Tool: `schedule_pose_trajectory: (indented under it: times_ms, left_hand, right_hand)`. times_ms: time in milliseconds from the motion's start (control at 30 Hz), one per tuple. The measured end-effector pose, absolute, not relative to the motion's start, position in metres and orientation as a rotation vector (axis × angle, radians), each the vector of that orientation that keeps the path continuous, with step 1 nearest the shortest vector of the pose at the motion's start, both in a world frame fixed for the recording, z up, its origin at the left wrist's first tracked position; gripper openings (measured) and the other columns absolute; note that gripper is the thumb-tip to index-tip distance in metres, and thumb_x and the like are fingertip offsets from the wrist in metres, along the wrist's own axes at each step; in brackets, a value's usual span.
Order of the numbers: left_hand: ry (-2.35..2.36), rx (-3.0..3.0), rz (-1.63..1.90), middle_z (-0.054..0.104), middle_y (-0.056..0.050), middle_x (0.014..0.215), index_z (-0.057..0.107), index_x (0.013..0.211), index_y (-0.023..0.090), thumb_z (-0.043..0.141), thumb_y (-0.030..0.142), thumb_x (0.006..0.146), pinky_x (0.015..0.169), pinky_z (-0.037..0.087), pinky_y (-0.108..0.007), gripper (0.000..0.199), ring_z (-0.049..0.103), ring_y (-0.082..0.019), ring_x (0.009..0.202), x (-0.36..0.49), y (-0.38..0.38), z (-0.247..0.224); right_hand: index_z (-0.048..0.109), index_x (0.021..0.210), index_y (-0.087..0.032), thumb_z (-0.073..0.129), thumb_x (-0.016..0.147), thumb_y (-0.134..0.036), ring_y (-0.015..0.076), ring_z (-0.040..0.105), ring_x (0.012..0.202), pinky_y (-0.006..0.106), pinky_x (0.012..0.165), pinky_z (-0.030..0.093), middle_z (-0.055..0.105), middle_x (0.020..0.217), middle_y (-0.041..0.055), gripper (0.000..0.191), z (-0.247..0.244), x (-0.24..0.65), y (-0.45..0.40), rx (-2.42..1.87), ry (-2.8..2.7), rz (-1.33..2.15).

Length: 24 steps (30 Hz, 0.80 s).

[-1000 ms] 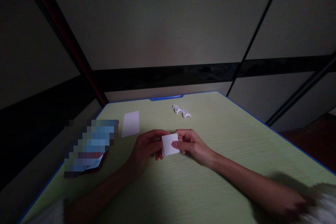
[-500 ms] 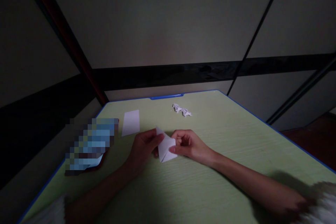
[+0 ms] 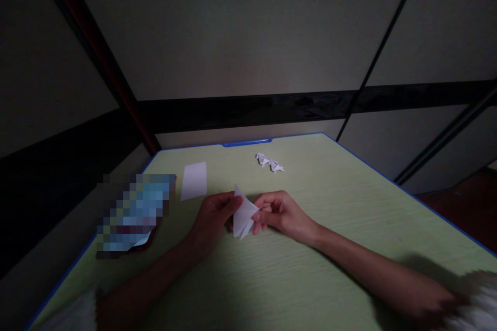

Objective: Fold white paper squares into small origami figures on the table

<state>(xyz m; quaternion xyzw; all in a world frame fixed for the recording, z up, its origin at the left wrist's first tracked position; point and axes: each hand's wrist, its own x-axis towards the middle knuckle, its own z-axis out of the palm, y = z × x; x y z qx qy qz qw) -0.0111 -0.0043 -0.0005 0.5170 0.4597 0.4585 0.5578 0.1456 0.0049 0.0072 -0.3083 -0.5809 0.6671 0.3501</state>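
- The paper (image 3: 241,218) is white and folded, held up over the near-middle part of the worktop (image 3: 334,201), between the two hands.
- It has a tall point at the top, a slanting upper edge running down toward the right hand, and a straight side toward the left hand.
- Its lower end splits into narrow pointed flaps, slightly spread, with thin shaded lines between them.
- The left hand (image 3: 218,213) grips the paper by its upper left side, thumb on the front face, other fingers mostly behind.
- The right hand (image 3: 277,213) pinches its right corner between thumb and fingers, the fingers curled.
- The fingers and thumbs cover both sides of the paper, so the folds under them and on the back cannot be made out.
- A plain white sheet (image 3: 194,181) lies flat beyond the left hand, apart from it.
- Two small white folded figures (image 3: 269,163) lie close together farther back, beyond the paper; whether they touch is too small to tell.
- At the left edge of the worktop lies a blue item (image 3: 135,217) with a dark red rim; coarse blocks hide most of it.
- The worktop is pale green with a blue border and a blue strip (image 3: 247,143) at its far edge; light panels (image 3: 248,36) with a black band (image 3: 248,111) rise behind.
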Motion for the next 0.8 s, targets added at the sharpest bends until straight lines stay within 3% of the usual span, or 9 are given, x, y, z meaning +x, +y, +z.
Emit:
schedule_pose_trajectory:
  times_ms: [267, 433, 500, 567, 600, 700, 800]
  left_hand:
    - [1.085, 1.308, 0.995, 0.045, 0.005, 0.039, 0.052, 0.054, 0.013, 0.058, 0.043, 0.062, 0.034, 0.026, -0.017, 0.032, 0.037, -0.005, 0.034, -0.008, -0.005, 0.003]
    - [1.008, 1.301, 1.081, 0.049, 0.007, 0.050, 0.049, 0.081, 0.015, 0.059, 0.044, 0.061, 0.031, 0.026, -0.015, 0.037, 0.035, -0.003, 0.032, -0.006, -0.005, 0.002]
    - [0.966, 1.312, 1.098, 0.053, 0.005, 0.061, 0.044, 0.092, 0.017, 0.065, 0.040, 0.056, 0.032, 0.029, -0.015, 0.048, 0.040, -0.004, 0.037, -0.004, -0.007, 0.003]
    - [0.971, 1.359, 1.065, 0.057, -0.001, 0.082, 0.039, 0.100, 0.019, 0.072, 0.026, 0.048, 0.047, 0.041, -0.017, 0.063, 0.055, -0.012, 0.065, -0.001, -0.011, 0.005]
    - [1.020, 1.381, 1.054, 0.056, -0.003, 0.090, 0.038, 0.103, 0.020, 0.073, 0.021, 0.047, 0.051, 0.042, -0.017, 0.066, 0.056, -0.014, 0.076, 0.000, -0.013, 0.006]
    - [1.130, 1.436, 1.049, 0.055, -0.002, 0.090, 0.041, 0.101, 0.020, 0.068, 0.018, 0.055, 0.054, 0.042, -0.017, 0.054, 0.055, -0.014, 0.080, 0.002, -0.017, 0.009]
    - [1.095, 1.447, 1.061, 0.054, 0.002, 0.071, 0.047, 0.094, 0.017, 0.057, 0.023, 0.066, 0.046, 0.039, -0.016, 0.030, 0.053, -0.009, 0.059, 0.000, -0.014, 0.007]
  right_hand:
    - [0.055, 0.055, -0.010, 0.067, 0.056, -0.040, 0.0064, 0.053, 0.044, 0.018, 0.046, 0.041, 0.059, 0.048, -0.0001, 0.033, 0.009, 0.144, 0.004, -0.801, -1.564, 1.760]
    - [0.054, 0.048, -0.010, 0.063, 0.057, -0.046, 0.0064, 0.052, 0.038, 0.017, 0.041, 0.040, 0.057, 0.042, 0.0003, 0.039, 0.006, 0.143, 0.004, -0.895, -1.471, 1.711]
    - [0.054, 0.047, -0.010, 0.065, 0.055, -0.045, 0.0060, 0.051, 0.036, 0.016, 0.039, 0.039, 0.056, 0.040, -0.0004, 0.037, 0.006, 0.143, 0.004, -0.940, -1.395, 1.671]
    - [0.055, 0.046, -0.010, 0.067, 0.052, -0.042, 0.0056, 0.050, 0.034, 0.016, 0.038, 0.039, 0.055, 0.038, -0.0014, 0.035, 0.007, 0.142, 0.004, -0.964, -1.349, 1.648]
    - [0.056, 0.045, -0.010, 0.068, 0.051, -0.041, 0.0055, 0.049, 0.033, 0.016, 0.038, 0.039, 0.055, 0.037, -0.0018, 0.034, 0.007, 0.142, 0.004, -0.971, -1.339, 1.646]
    - [0.057, 0.045, -0.010, 0.069, 0.051, -0.039, 0.0056, 0.050, 0.033, 0.016, 0.038, 0.039, 0.056, 0.037, -0.0018, 0.032, 0.009, 0.142, 0.004, -0.985, -1.346, 1.650]
    - [0.057, 0.048, -0.010, 0.066, 0.055, -0.041, 0.0053, 0.051, 0.035, 0.016, 0.039, 0.040, 0.058, 0.040, -0.0004, 0.033, 0.009, 0.141, 0.004, -0.995, -1.341, 1.631]
